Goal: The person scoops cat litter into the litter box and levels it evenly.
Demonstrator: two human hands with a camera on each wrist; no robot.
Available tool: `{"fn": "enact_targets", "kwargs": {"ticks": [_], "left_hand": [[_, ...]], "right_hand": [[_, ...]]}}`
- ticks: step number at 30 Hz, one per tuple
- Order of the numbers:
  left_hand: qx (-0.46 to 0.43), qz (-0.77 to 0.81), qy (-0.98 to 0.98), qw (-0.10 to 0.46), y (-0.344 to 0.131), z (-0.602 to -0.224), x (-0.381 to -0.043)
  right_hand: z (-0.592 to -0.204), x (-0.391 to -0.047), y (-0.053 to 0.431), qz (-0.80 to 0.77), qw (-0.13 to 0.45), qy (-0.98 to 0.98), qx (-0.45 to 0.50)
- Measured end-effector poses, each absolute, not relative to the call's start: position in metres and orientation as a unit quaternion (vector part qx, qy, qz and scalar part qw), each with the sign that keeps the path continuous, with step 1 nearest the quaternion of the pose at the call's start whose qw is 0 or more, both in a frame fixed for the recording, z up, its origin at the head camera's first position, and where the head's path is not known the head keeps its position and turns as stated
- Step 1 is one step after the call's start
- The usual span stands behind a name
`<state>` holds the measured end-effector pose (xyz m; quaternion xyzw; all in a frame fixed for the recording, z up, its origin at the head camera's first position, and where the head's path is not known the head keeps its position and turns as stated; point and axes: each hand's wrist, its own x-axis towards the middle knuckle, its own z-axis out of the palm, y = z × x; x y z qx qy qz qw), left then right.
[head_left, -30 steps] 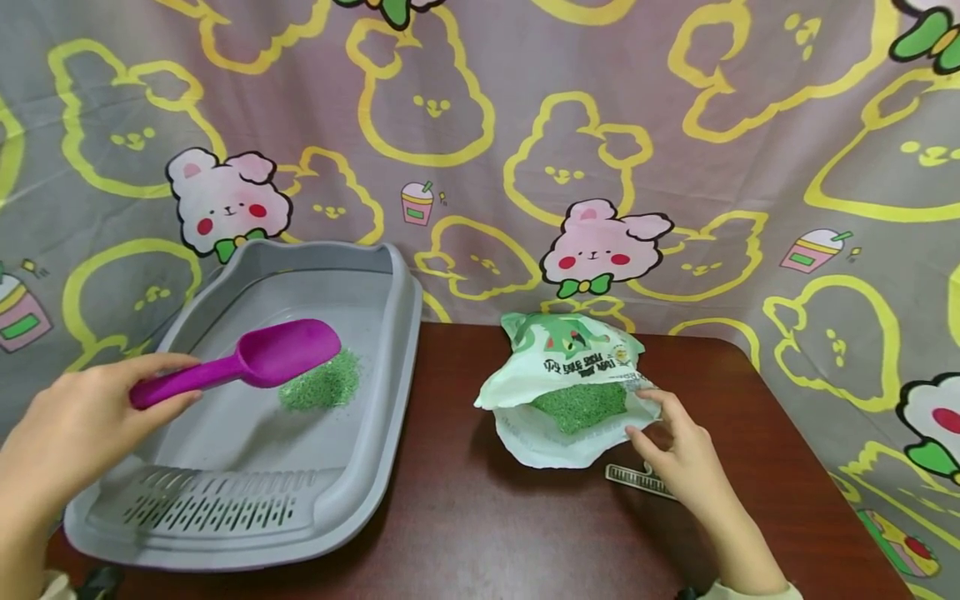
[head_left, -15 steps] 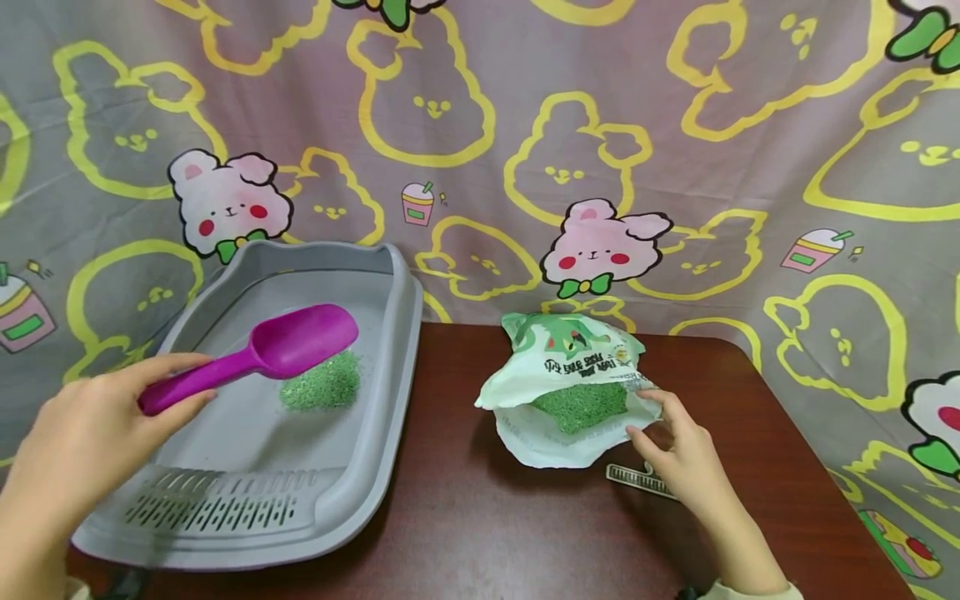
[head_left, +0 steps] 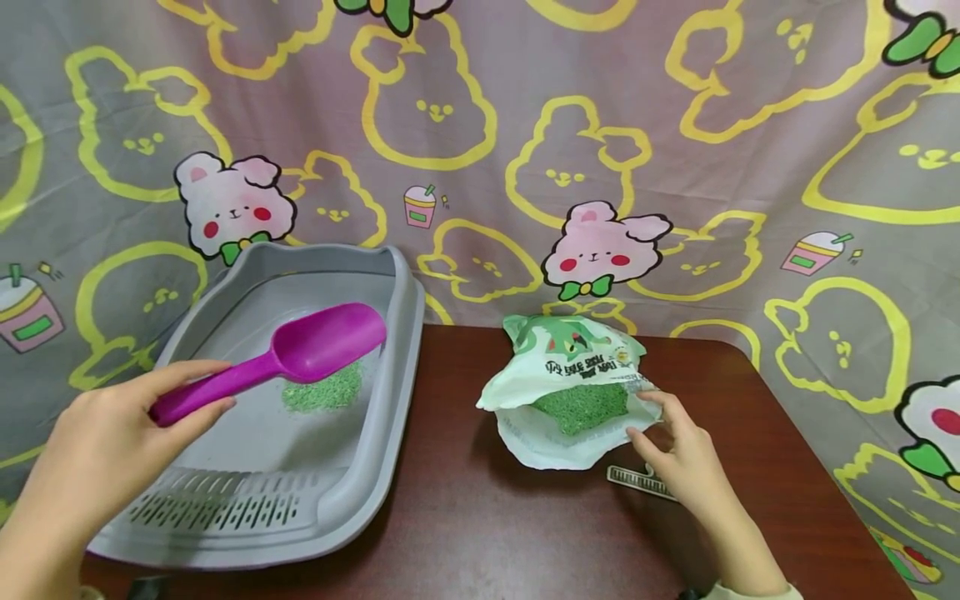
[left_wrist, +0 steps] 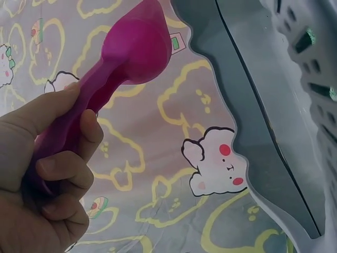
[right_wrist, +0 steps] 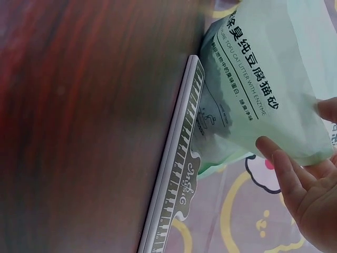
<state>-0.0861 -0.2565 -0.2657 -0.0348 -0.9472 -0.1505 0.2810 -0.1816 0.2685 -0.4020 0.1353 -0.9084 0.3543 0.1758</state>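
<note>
A magenta litter scoop [head_left: 330,342] is in my left hand [head_left: 112,442], which grips its handle with curled fingers. Its bowl hangs over the grey litter tray [head_left: 408,375], above a small heap of green cat litter [head_left: 326,392] on the tray floor; no litter shows in the bowl. In the left wrist view the fingers wrap the scoop handle [left_wrist: 79,110]. To the right lies an opened cat litter bag [head_left: 577,354], its mouth toward me with green pellets [head_left: 581,407] inside. My right hand [head_left: 686,454] pinches the right edge of that mouth between thumb and fingers.
A flat ruler-like piece with a piano-key pattern and "Music" lettering [right_wrist: 181,153] lies on the brown table [head_left: 480,517], partly under my right hand in the head view. A patterned curtain [head_left: 480,167] hangs behind. The tray has a slotted front step [head_left: 217,500].
My left hand has moved the scoop to the right and slightly up across the tray, its bowl now nearer the tray's right wall. My right hand and the bag have stayed in place.
</note>
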Motion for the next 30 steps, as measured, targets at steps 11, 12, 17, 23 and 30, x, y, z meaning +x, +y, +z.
{"fn": "enact_targets", "kwargs": {"ticks": [11, 12, 17, 23, 30], "left_hand": [[-0.082, -0.163, -0.932, 0.313, -0.237, -0.269, -0.082], [-0.085, -0.165, -0.931, 0.313, -0.234, -0.269, -0.082], [-0.108, -0.183, -0.923, 0.32, -0.222, -0.273, -0.082], [-0.139, -0.207, -0.911, 0.33, -0.21, -0.279, -0.085], [-0.164, -0.225, -0.904, 0.326, -0.197, -0.284, -0.085]], "right_hand": [[-0.402, -0.182, 0.268, 0.351, 0.178, -0.909, 0.134], [-0.402, -0.182, 0.268, 0.35, 0.178, -0.91, 0.134], [-0.402, -0.183, 0.267, 0.337, 0.184, -0.914, 0.132], [-0.402, -0.183, 0.267, 0.335, 0.186, -0.914, 0.132], [-0.402, -0.183, 0.267, 0.328, 0.186, -0.917, 0.129]]}}
